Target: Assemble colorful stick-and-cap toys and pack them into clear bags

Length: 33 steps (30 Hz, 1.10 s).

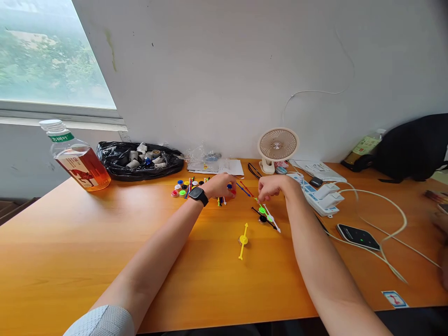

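Observation:
My left hand (221,185), with a black watch on its wrist, is closed in a pinch. A small blue round piece (229,186) shows at its fingertips, with a bit of red below it. My right hand (272,186) is curled over the far end of the arrow spinners; what its fingers hold, if anything, is hidden. Just below it lie a green spinner (262,211), a white arrow (273,219) and a black spinner (262,219). Nearer to me sits a yellow arrow spinner (243,240). Coloured round pieces (182,192) and loose arrows lie left of my left hand.
A tea bottle (82,163) and a black plastic bag (112,168) of grey cylinders stand at left. Behind my hands are papers (231,166) and a small fan (278,145). A power strip (320,198), cables and a black device (359,236) lie right. Another person's hand (441,219) shows at the right edge.

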Each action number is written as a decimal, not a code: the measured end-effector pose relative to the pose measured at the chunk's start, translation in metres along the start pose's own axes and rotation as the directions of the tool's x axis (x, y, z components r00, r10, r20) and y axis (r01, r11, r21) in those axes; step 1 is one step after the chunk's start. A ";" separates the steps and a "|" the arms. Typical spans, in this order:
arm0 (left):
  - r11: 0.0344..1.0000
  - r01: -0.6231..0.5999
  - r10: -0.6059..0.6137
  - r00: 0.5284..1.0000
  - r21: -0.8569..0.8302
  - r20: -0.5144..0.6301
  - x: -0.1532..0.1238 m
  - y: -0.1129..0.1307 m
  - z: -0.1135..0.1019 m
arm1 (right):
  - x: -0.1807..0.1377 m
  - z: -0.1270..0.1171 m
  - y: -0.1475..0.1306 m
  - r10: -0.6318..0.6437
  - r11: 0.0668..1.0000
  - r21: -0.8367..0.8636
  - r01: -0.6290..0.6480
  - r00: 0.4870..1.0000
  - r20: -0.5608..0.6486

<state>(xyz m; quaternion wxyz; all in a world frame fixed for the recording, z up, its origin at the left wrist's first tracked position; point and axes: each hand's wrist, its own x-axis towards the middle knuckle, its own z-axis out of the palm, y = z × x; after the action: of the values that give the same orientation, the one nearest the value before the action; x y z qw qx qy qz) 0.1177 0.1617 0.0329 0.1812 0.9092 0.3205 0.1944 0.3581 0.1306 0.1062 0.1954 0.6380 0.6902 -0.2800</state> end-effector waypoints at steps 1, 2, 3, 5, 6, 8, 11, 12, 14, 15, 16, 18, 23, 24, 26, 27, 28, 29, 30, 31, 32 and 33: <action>1.000 0.029 -0.029 1.000 0.000 0.007 -0.001 -0.001 -0.001 | -0.001 0.000 -0.001 0.014 1.000 -0.025 -0.013 0.999 0.042; 0.999 0.050 -0.050 0.999 0.001 0.013 -0.003 -0.002 -0.003 | -0.001 0.001 -0.003 0.027 0.999 -0.046 -0.023 0.996 0.081; 0.998 0.064 -0.064 0.998 0.002 0.020 -0.004 -0.003 -0.004 | -0.001 0.002 -0.004 0.036 0.998 -0.060 -0.029 0.993 0.114; 0.997 0.075 -0.075 0.997 0.006 0.028 -0.005 -0.005 -0.006 | 0.002 0.003 -0.006 0.042 0.997 -0.066 -0.032 0.987 0.152; 0.997 0.078 -0.078 0.997 0.009 0.027 -0.006 -0.005 -0.007 | 0.004 0.003 -0.007 0.040 0.998 -0.064 -0.030 0.986 0.164; 0.997 0.075 -0.075 0.997 0.015 0.014 -0.006 -0.006 -0.011 | 0.006 0.003 -0.008 0.027 0.999 -0.051 -0.018 0.982 0.185; 0.998 0.053 -0.052 0.998 0.018 -0.044 -0.006 -0.006 -0.019 | 0.008 0.003 -0.008 0.009 0.999 -0.034 -0.002 0.979 0.205; 0.999 0.045 -0.044 0.997 0.014 -0.063 -0.007 -0.005 -0.022 | 0.009 0.003 -0.008 0.009 0.999 -0.033 -0.002 0.976 0.218; 0.999 0.037 -0.037 0.996 -0.004 -0.082 -0.007 -0.002 -0.027 | 0.010 0.005 -0.009 0.020 0.999 -0.049 -0.008 0.968 0.251; 0.999 0.035 -0.036 0.996 -0.015 -0.085 -0.007 0.000 -0.029 | 0.011 0.006 -0.010 0.028 0.998 -0.065 -0.011 0.965 0.262; 0.999 0.033 -0.035 0.996 -0.023 -0.086 -0.007 0.002 -0.031 | 0.013 0.008 -0.011 0.032 0.997 -0.082 -0.010 0.964 0.263; 0.999 0.029 -0.031 0.996 -0.030 -0.088 -0.007 0.006 -0.035 | 0.016 0.011 -0.013 0.025 0.995 -0.102 0.000 0.970 0.240; 0.996 -0.005 -0.006 0.993 -0.090 -0.117 -0.005 0.013 -0.045 | 0.018 0.011 -0.014 -0.018 0.996 -0.084 0.031 0.988 0.152; 0.994 -0.010 -0.004 0.992 -0.110 -0.126 -0.004 0.015 -0.047 | 0.016 0.010 -0.014 -0.028 0.996 -0.079 0.038 0.991 0.132; 0.990 -0.021 0.002 0.991 -0.139 -0.137 -0.004 0.019 -0.050 | 0.009 0.006 -0.013 -0.082 0.996 -0.032 0.085 0.993 0.083; 0.988 -0.030 0.008 0.990 -0.154 -0.138 -0.004 0.021 -0.051 | 0.004 0.004 -0.013 -0.131 0.991 0.016 0.130 0.990 0.052; 0.984 -0.040 0.016 0.991 -0.172 -0.136 -0.004 0.024 -0.052 | -0.002 0.001 -0.012 -0.187 0.980 0.075 0.186 0.982 0.011; 0.981 -0.049 0.024 0.991 -0.190 -0.132 -0.004 0.026 -0.053 | -0.008 -0.001 -0.012 -0.244 0.959 0.139 0.247 0.969 -0.039; 0.977 -0.057 0.031 0.991 -0.207 -0.127 -0.003 0.029 -0.053 | -0.014 -0.003 -0.011 -0.289 0.933 0.198 0.302 0.953 -0.092; 0.972 -0.063 0.036 0.992 -0.224 -0.121 -0.003 0.032 -0.052 | -0.019 -0.005 -0.010 -0.318 0.908 0.241 0.343 0.938 -0.136; 0.968 -0.066 0.040 0.993 -0.242 -0.111 -0.003 0.034 -0.052 | -0.023 -0.007 -0.010 -0.331 0.895 0.261 0.361 0.931 -0.154; 0.964 -0.066 0.044 0.995 -0.256 -0.093 -0.002 0.035 -0.050 | -0.025 -0.007 -0.009 -0.329 0.896 0.264 0.356 0.934 -0.142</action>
<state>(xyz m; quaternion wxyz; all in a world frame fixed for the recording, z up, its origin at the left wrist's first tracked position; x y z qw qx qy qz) 0.1104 0.1448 0.0912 0.2788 0.8770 0.2746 0.2789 0.3529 0.1157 0.1284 0.0161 0.5403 0.7524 -0.3765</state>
